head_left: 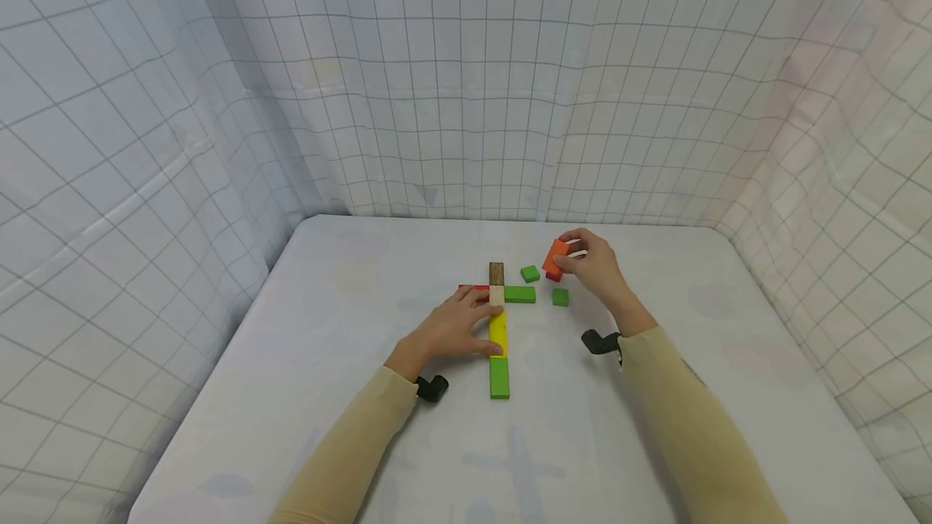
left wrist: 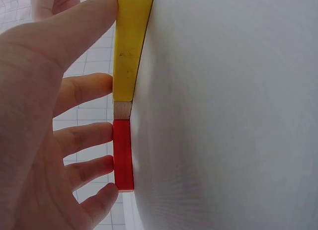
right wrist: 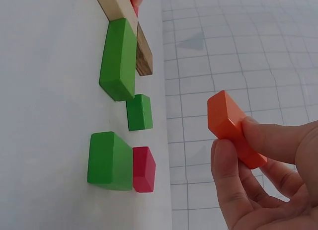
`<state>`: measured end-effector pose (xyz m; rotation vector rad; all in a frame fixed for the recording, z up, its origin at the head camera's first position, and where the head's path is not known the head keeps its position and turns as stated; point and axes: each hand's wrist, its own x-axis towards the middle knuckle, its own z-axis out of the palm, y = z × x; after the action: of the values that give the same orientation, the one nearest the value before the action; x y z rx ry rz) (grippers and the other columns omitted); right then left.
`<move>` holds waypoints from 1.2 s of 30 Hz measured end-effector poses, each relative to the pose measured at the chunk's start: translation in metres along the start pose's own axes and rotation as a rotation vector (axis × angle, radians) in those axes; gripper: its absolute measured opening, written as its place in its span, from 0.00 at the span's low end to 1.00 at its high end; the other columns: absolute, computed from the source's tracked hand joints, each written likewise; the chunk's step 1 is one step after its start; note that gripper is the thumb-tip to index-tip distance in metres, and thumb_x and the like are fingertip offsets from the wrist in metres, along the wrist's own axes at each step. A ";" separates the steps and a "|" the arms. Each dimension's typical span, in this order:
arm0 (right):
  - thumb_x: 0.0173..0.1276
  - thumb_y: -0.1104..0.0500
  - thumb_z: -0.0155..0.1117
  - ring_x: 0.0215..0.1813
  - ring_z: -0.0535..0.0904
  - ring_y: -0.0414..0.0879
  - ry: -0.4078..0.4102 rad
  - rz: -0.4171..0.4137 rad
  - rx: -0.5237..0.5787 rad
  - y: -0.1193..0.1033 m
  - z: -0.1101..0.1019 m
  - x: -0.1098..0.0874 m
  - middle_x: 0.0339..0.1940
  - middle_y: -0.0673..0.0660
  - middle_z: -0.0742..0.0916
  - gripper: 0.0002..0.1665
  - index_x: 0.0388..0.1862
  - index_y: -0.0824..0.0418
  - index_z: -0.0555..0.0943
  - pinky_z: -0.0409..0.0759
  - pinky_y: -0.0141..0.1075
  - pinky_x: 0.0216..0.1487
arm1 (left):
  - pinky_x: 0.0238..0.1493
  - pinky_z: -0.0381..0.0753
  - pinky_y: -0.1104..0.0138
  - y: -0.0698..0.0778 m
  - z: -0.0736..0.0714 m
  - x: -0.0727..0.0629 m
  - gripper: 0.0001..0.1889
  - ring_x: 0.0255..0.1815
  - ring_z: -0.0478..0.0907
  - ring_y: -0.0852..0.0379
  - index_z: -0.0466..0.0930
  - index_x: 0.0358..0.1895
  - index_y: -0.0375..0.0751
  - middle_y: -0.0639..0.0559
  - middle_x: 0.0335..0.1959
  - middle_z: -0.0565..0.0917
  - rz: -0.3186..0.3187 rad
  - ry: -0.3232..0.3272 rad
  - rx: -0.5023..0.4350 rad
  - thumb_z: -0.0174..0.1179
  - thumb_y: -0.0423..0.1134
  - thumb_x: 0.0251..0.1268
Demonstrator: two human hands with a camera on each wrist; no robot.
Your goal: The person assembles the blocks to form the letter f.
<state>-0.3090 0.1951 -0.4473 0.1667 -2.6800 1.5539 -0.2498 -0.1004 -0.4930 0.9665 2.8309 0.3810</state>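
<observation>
My right hand [head_left: 593,265] pinches an orange block [right wrist: 231,123] between thumb and fingers, raised off the table. My left hand [head_left: 453,326] lies over a cross-like row of flat blocks, its spread fingertips touching them. The thumb and index finger rest on the yellow piece [left wrist: 131,48], and other fingers touch the red block [left wrist: 123,155]. Between these sits a pale wooden block [head_left: 497,296]. A green block [head_left: 520,294] extends right from it, a brown wooden block [head_left: 497,273] stands at the far end, and another green block [head_left: 499,378] forms the near end.
Right of the row lie two small green blocks, a farther one [head_left: 530,273] and a nearer one [head_left: 560,297]. A pinkish-red block [right wrist: 144,169] lies close by, below the orange one. The white-covered table [head_left: 313,297] is enclosed by checked curtains [head_left: 451,103].
</observation>
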 end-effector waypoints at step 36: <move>0.69 0.63 0.70 0.45 0.87 0.55 0.010 0.100 0.166 -0.011 0.054 0.062 0.50 0.64 0.79 0.25 0.62 0.63 0.74 0.82 0.49 0.54 | 0.72 0.61 0.47 0.000 0.000 0.001 0.43 0.77 0.53 0.43 0.71 0.73 0.60 0.48 0.76 0.62 -0.011 -0.009 -0.012 0.61 0.75 0.55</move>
<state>-0.3682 0.1387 -0.4591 0.0295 -2.5882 1.8012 -0.2501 -0.0998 -0.4924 0.9475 2.8216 0.3916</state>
